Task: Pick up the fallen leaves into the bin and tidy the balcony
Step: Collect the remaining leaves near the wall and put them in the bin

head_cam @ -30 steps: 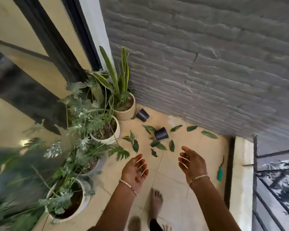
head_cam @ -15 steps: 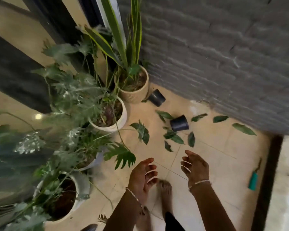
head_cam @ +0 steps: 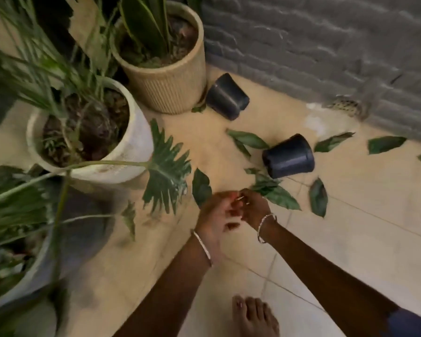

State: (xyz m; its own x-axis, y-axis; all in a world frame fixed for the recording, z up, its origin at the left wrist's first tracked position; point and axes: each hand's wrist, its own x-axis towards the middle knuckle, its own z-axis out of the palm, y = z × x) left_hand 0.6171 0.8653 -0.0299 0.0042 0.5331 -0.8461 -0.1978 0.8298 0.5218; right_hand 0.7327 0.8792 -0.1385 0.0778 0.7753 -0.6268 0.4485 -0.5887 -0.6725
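The head camera looks down on a beige tiled floor point(head_cam: 350, 227) at the foot of a grey brick wall point(head_cam: 326, 45).

A tan ribbed pot point(head_cam: 165, 86) stands near the wall, holding brown soil and stiff, upright, sword-shaped leaves. Just in front of it a white pot point(head_cam: 131, 147) holds dark soil and a thin-leaved plant. A large split leaf point(head_cam: 167, 169) on a long stem reaches out over the floor. A third, blurred pot point(head_cam: 34, 263) sits at the lower left.

Two small black pots lie tipped on their sides. One black pot point(head_cam: 229, 97) rests against the tan pot, and the other black pot point(head_cam: 289, 156) lies among the fallen leaves point(head_cam: 248, 139). What is inside them cannot be seen.

The leaves are scattered on the tiles from the middle out to the right along the wall.

The left hand point(head_cam: 216, 215) and right hand point(head_cam: 254, 207) are low over the floor, close together, each wrist wearing a thin bracelet. A dark leaf point(head_cam: 201, 188) lies just beside the left hand, and a leaf cluster point(head_cam: 282, 200) lies at the right hand's knuckles. Both hands are blurred. Their fingers look curled inward, but whether they pinch anything cannot be told.

A bare foot point(head_cam: 253, 317) stands below.
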